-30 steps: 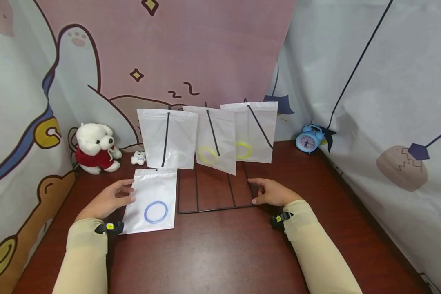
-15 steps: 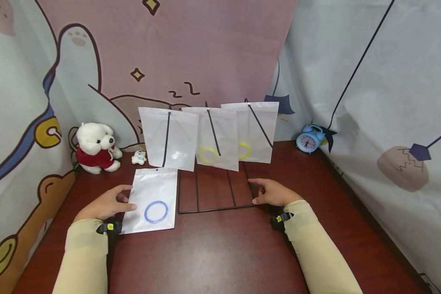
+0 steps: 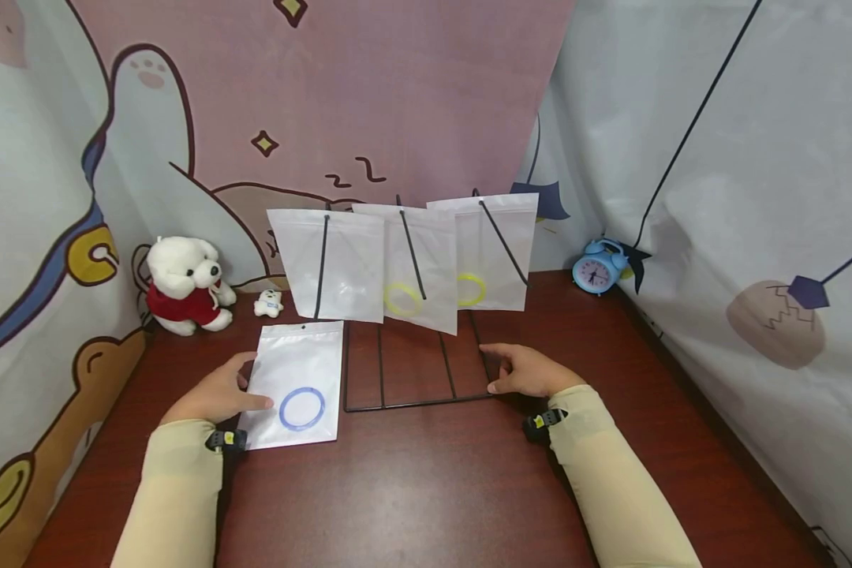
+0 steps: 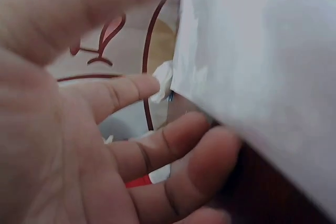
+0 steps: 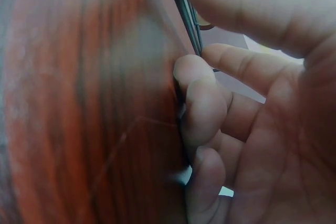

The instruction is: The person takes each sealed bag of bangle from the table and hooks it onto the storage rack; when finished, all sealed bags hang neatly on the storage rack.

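A white zip bag (image 3: 291, 371) with a blue ring (image 3: 301, 409) showing on it lies at the left of a black wire rack (image 3: 419, 405). My left hand (image 3: 216, 393) is at the bag's left edge, its thumb over the white surface. In the left wrist view the fingers (image 4: 184, 166) are loosely bent beside that edge. My right hand (image 3: 532, 371) holds the rack's front right corner, thumb and index finger at the wire bars; the other fingers are curled in the right wrist view. Similar bags hang on the rack's hooks: left (image 3: 348, 268), middle (image 3: 433, 260), right (image 3: 497, 252).
Behind my left hand sit a white plush dog (image 3: 184, 284) in a red top and a small white figure (image 3: 268, 304). A blue alarm clock (image 3: 599, 267) stands at the back right. Printed cloth walls (image 3: 397, 95) surround the dark red-brown table (image 3: 412, 489).
My left hand has shifted slightly right and its thumb reaches further over the lying bag. The hanging bags sway a little. My right hand stays at the rack's corner.
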Demonstrator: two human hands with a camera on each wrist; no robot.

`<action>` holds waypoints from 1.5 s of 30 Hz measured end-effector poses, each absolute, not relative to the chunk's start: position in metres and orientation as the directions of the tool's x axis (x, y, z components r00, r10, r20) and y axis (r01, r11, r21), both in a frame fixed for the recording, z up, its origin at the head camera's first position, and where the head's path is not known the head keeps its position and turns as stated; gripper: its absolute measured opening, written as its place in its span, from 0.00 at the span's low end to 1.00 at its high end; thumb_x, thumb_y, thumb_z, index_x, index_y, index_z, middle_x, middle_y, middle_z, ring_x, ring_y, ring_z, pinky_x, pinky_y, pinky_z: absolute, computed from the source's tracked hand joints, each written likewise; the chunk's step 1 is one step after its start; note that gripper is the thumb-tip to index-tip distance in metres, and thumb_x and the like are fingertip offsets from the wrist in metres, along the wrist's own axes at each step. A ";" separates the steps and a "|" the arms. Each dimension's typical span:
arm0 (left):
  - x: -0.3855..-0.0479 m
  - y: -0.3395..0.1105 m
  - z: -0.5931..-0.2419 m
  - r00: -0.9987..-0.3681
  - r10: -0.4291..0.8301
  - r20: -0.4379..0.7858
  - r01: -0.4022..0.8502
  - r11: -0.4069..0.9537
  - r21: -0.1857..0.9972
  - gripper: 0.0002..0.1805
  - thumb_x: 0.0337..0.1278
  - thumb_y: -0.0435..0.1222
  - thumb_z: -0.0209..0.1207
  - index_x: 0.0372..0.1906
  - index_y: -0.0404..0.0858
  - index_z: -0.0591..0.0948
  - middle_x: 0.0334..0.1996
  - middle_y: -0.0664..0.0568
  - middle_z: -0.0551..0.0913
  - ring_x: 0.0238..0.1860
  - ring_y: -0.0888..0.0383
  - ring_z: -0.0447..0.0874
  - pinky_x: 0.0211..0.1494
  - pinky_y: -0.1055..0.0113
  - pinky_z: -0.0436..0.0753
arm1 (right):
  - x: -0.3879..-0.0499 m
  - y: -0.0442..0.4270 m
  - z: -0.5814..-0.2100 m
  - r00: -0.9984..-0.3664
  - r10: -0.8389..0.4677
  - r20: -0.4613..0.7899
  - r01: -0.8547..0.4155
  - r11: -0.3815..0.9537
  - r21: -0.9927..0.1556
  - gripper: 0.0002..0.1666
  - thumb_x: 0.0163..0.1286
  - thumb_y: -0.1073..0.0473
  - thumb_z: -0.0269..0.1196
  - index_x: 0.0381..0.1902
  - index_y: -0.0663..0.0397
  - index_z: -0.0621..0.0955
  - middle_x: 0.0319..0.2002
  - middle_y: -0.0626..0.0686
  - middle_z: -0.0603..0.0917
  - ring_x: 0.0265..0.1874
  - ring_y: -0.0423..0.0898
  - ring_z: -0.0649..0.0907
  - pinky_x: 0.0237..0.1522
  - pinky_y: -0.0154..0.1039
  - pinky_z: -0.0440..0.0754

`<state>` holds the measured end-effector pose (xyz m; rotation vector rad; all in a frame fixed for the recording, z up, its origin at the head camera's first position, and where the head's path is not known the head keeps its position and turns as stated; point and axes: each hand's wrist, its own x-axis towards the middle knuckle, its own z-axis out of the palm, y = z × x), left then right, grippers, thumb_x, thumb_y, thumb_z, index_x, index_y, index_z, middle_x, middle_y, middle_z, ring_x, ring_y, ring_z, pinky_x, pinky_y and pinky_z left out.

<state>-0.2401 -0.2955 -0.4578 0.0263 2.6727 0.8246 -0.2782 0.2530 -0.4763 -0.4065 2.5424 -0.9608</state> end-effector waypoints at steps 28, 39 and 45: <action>-0.246 -0.283 -0.469 -0.947 0.162 -0.279 -0.012 0.846 0.533 0.50 0.59 0.37 0.72 0.82 0.31 0.58 0.78 0.25 0.59 0.78 0.25 0.54 0.77 0.28 0.58 | -0.277 0.252 -0.474 -0.878 -0.410 -0.246 -0.156 0.731 -0.664 0.48 0.67 0.58 0.75 0.80 0.50 0.68 0.26 0.49 0.79 0.26 0.44 0.77 0.31 0.39 0.76; -0.244 -0.301 -0.465 -0.950 0.193 -0.244 -0.022 0.738 0.674 0.33 0.70 0.32 0.55 0.79 0.41 0.69 0.80 0.28 0.59 0.79 0.25 0.52 0.75 0.23 0.56 | -0.278 0.252 -0.475 -0.878 -0.414 -0.240 -0.163 0.729 -0.665 0.48 0.66 0.57 0.76 0.80 0.50 0.68 0.27 0.50 0.80 0.27 0.44 0.78 0.31 0.39 0.76; -0.243 -0.305 -0.463 -0.966 0.153 -0.207 -0.044 0.694 0.719 0.31 0.72 0.31 0.53 0.79 0.40 0.69 0.80 0.31 0.60 0.80 0.27 0.52 0.75 0.22 0.56 | -0.276 0.252 -0.474 -0.883 -0.398 -0.250 -0.142 0.733 -0.666 0.47 0.66 0.58 0.76 0.80 0.48 0.69 0.26 0.49 0.80 0.26 0.44 0.77 0.32 0.39 0.76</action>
